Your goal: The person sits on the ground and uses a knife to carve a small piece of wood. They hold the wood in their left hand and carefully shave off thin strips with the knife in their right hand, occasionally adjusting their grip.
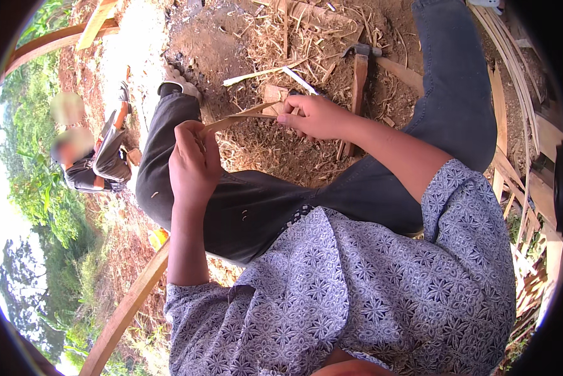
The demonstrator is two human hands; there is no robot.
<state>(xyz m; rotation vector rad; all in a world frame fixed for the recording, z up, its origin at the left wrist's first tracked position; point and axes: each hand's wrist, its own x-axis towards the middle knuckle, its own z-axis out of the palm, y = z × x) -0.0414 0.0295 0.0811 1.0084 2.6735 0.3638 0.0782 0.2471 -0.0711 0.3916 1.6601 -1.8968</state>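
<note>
Taken from the middle of the view, a blue-and-white patterned shirt (381, 282) filled the nearest ground, mostly between four and seven o'clock. Dark trousers (250, 213) came next, one knee bent out toward nine o'clock and the other leg stretching up toward two.

The left hand (193, 163) was at about ten o'clock, its grip closed on one end of a thin wooden strip (231, 118), with thumb and fingers pressed together. The strip lay toward eleven o'clock, rising slightly as it ran across to the right hand (319, 117) at one o'clock. That hand's fingers were curled in at the strip's other end, the grip pinching it; whether anything else sat inside the fingers could not be told.

Just beyond the strip, toward twelve, a small wooden block (274, 94) rested on the ground among curled shavings (262, 41). A pale sliver (300, 81) lay near the right hand. At one o'clock was a hammer (359, 78), its handle pointing down toward the right forearm. A foot (186, 84) showed at eleven o'clock.

Toward two o'clock, outside the stretched leg, long thin slats (513, 62) curved along the rim. A wooden beam (128, 313) slanted at eight o'clock. Farther off, at nine, another person (99, 163) sat on reddish ground, with green foliage (43, 194) behind.
</note>
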